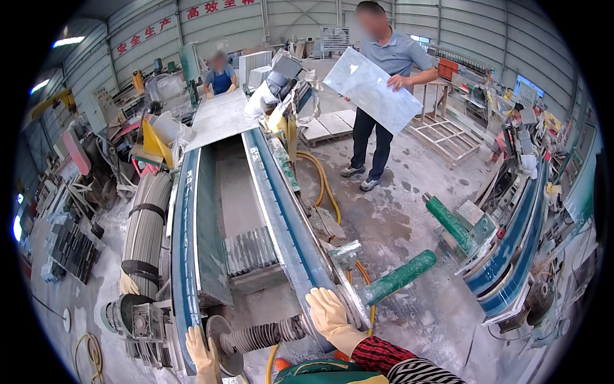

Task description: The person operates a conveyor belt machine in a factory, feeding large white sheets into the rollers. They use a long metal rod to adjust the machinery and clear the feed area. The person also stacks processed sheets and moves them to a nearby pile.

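Observation:
My left hand (203, 355), in a cream rubber glove, rests with outstretched fingers at the near end of the left blue belt (186, 256), beside a round metal disc (224, 345). Lying flat on the near end of the right blue belt (281, 224) is my right hand (330, 319), gloved alike, fingers spread. Neither hand holds anything. Between the belts runs a ribbed grey bellows (265, 334) over a shaft. The belts lead away to a flat light-grey slab (217, 118) lying across their far end.
Right of the belts a person (390, 57) stands holding a pale marbled slab (374, 89). Another person in a blue apron (222, 78) is at the far end. A green cylinder (403, 275) juts out near my right hand. Yellow hoses (329, 192) lie on the wet floor.

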A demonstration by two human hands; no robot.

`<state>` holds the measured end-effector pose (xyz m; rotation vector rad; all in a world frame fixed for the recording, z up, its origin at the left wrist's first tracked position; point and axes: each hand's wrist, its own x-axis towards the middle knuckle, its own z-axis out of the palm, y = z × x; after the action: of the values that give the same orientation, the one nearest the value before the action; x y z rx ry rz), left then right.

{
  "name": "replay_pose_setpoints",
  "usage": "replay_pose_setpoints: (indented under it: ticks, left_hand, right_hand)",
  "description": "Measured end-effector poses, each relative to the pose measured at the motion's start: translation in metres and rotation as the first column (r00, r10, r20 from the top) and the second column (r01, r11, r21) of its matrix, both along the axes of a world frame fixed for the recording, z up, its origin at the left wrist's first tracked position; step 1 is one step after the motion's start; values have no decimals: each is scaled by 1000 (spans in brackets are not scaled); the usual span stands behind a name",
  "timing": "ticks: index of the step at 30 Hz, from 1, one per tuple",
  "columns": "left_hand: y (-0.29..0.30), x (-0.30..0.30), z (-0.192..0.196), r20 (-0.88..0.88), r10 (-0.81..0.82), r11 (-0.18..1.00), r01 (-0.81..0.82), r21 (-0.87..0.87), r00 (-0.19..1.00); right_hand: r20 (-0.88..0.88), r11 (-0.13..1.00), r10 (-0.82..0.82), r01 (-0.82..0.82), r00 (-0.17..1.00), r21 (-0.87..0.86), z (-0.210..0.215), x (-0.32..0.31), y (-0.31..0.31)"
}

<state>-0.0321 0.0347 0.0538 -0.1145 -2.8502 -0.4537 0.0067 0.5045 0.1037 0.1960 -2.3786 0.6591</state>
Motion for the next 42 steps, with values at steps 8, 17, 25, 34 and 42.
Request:
replay_pose_setpoints:
  ticks: [8,17,25,34,42]
  left_hand:
    - [-4,-2,-53,70,88,970,-70,-231,994]
    - [-9,1,-67,3,43,969,-41,-243,999]
    - [-12,1,-67,58,60,969,-44,-245,996]
    - [-4,3,-41,219,77,984,-39,-177,973]
    - [-12,6,-46,222,77,984,-38,-177,972]
  right_hand:
    - [-13,997,-40,41,999,61,5,5,-2]
    - [0,992,-74,74,997,104,4,10,-3]
    - [65,997,-46,42,997,65,9,8,-10]
    - [137,996,15,-27,991,86,0,1,-9]
    - [71,996,19,-25,997,89,-3,3,-11]
